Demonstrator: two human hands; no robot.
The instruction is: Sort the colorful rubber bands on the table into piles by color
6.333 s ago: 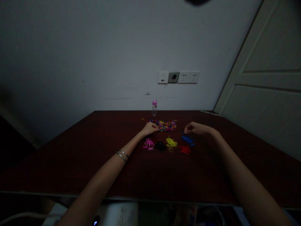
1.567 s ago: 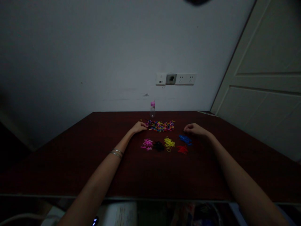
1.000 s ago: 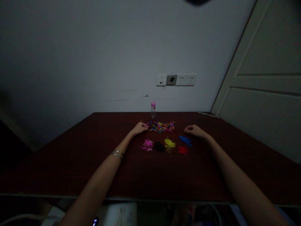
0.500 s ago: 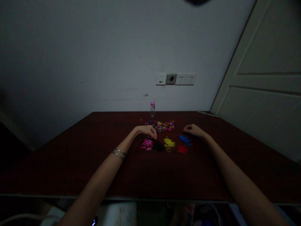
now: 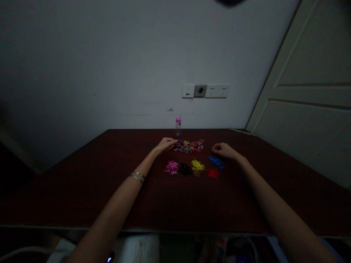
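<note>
A mixed pile of small coloured bands (image 5: pixel 189 146) lies on the dark red table (image 5: pixel 109 197). My left hand (image 5: pixel 166 144) is at the pile's left edge, fingers pinched together; what they grip is too small to name. To the right of the pile, my right hand (image 5: pixel 222 149) rests with fingers curled closed, its grip hidden. Nearer to me are separate heaps: pink bands (image 5: pixel 172 167), black bands (image 5: pixel 184 169), yellow bands (image 5: pixel 197 166), blue bands (image 5: pixel 216 162) just below my right hand, and red bands (image 5: pixel 213 173).
A clear bottle with a pink top (image 5: pixel 178 126) stands behind the mixed pile, near the wall. Sockets (image 5: pixel 216 91) are on the wall above. A pale panelled door (image 5: pixel 307 98) rises at the right. Assorted items sit below the table's front edge.
My left hand has moved away from the black heap, up to the left edge of the mixed pile. My right hand has shifted only slightly.
</note>
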